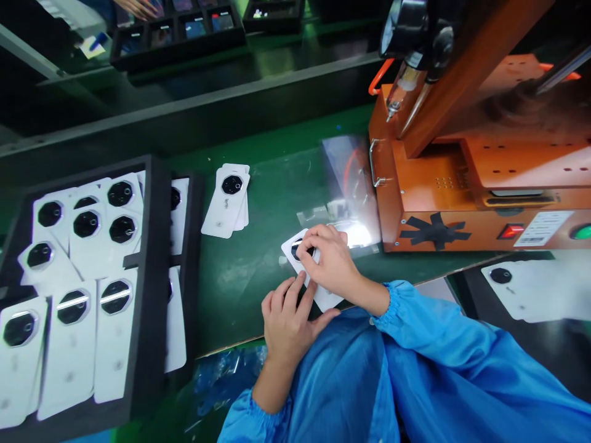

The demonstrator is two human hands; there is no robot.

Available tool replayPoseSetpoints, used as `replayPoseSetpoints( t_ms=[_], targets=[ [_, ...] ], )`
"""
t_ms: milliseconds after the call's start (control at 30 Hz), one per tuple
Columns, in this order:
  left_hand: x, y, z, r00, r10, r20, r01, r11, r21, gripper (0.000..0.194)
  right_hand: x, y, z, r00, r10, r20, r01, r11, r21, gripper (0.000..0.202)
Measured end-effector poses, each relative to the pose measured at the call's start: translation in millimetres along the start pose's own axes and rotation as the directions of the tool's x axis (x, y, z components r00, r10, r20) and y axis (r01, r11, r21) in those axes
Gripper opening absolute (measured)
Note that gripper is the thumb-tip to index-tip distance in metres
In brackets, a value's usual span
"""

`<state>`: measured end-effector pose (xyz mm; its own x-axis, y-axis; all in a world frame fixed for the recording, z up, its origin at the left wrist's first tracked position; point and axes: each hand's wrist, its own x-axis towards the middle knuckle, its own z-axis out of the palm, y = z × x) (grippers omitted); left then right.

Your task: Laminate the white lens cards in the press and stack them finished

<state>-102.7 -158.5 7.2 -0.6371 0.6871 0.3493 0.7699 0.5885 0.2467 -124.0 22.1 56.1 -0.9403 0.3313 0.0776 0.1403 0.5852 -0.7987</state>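
Observation:
A white phone back panel [327, 299] with a dark round camera area lies at the front edge of the green table, partly hidden by both hands. My right hand [329, 257] is over its camera area with fingers bent and pinched together; what they hold, if anything, is too small to tell. My left hand [289, 314] rests on the lower left side of the panel, fingers spread and touching it. Further back to the left, a small stack of similar white panels [226, 206] lies on the table.
At left, a black tray [148, 264] holds several white panels. An orange machine [392, 184] stands at right, with a clear plastic sheet [351, 191] beside it. More panels [530, 289] lie at far right. Beyond the divider, a person's hand [137, 7] is near black trays [180, 40].

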Motion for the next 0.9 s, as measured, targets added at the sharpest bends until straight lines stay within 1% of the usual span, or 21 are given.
replayPoseSetpoints(
  t_ms=[67, 167, 333, 467, 900],
  targets=[
    [0, 0, -0.8, 1.000, 0.003, 0.006, -0.003, 1.000, 0.005, 0.072, 1, 2, 3, 0.999, -0.020, -0.026, 0.019, 0.999, -0.035, 0.010],
    [2, 2, -2.5, 1.000, 0.010, 0.016, -0.010, 1.000, 0.023, 0.069, 3, 7, 5, 0.997, -0.036, -0.064, 0.032, 0.997, -0.069, 0.010],
    [5, 4, -4.1, 0.999, 0.019, -0.033, -0.018, 0.999, 0.045, 0.063, 7, 12, 7, 0.994, -0.037, -0.107, 0.025, 0.994, -0.109, 0.014],
    [5, 4, -4.5, 0.999, 0.022, -0.045, -0.020, 0.999, 0.045, 0.063, 8, 14, 8, 0.988, -0.049, -0.145, 0.027, 0.988, -0.155, 0.016],
    [10, 5, -9.0, 0.997, 0.049, -0.059, -0.046, 0.997, 0.055, 0.063, 8, 18, 7, 0.984, -0.079, -0.163, 0.043, 0.976, -0.213, 0.017]
  ],
)
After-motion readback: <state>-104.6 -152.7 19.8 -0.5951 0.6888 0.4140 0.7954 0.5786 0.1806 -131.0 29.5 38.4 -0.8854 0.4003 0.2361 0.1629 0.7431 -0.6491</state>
